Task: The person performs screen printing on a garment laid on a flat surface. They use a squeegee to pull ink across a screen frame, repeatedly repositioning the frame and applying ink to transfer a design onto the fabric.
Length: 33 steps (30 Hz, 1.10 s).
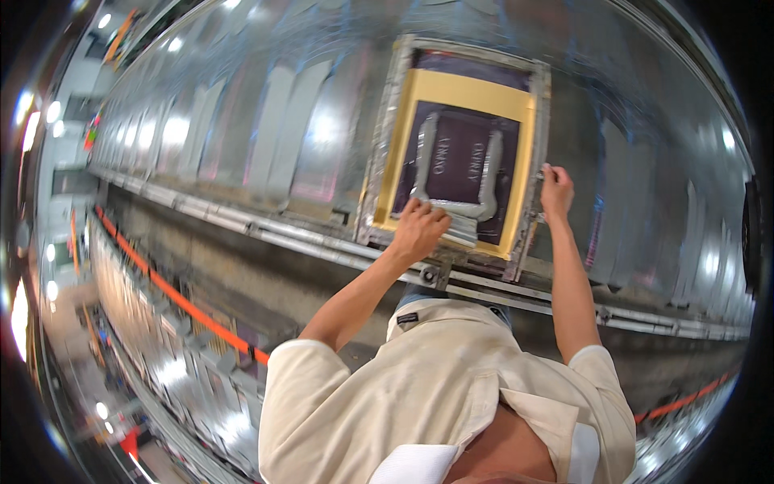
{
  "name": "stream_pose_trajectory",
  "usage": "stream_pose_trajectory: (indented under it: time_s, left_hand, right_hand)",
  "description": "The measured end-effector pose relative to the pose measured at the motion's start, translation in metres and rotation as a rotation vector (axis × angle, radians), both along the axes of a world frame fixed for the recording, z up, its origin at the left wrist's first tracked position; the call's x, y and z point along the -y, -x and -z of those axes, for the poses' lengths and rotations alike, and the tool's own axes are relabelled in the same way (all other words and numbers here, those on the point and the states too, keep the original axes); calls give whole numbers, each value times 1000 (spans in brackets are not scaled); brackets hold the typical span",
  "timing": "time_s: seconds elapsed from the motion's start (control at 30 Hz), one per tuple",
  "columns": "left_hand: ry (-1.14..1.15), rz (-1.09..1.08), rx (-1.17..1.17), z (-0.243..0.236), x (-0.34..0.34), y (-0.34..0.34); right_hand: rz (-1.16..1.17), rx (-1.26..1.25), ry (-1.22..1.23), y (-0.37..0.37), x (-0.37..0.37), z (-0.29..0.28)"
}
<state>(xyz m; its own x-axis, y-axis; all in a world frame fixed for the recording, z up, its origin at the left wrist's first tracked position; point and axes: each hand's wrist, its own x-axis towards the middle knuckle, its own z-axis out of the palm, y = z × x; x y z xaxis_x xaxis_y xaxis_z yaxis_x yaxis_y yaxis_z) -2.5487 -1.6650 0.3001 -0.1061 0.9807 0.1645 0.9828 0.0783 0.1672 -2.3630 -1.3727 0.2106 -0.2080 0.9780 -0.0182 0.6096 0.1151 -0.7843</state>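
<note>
A screen-printing frame [542, 105] with a metal border, yellow inner margin and dark purple mesh sits on a long table, grey ink [488, 181] streaked in a U shape across its mesh. My left hand [419, 226] is closed on a flat silvery squeegee [461, 231] at the lower part of the mesh, fingers curled over its left end. At the frame's right edge, my right hand [556, 194] is closed on the metal border.
The long table [230, 121] carries a row of pale grey panels [278, 125]. A metal rail [226, 216] runs along its near edge, just in front of my body. An orange rail [193, 310] lines another long table at the lower left.
</note>
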Motion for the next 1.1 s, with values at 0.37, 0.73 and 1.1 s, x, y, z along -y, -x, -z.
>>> stream_pose_trajectory:
  time_s: [0.37,0.73,1.1]
  left_hand:
    - [51,126,51,-24,-175,141]
    - [-61,195,99,6,-82,76]
    - [-5,133,-18,-1,-178,142]
  right_hand:
    - [76,-64,60,17,16,-30]
    - [93,-82,88,16,18,-34]
    - [48,-43,53,19,18,-32]
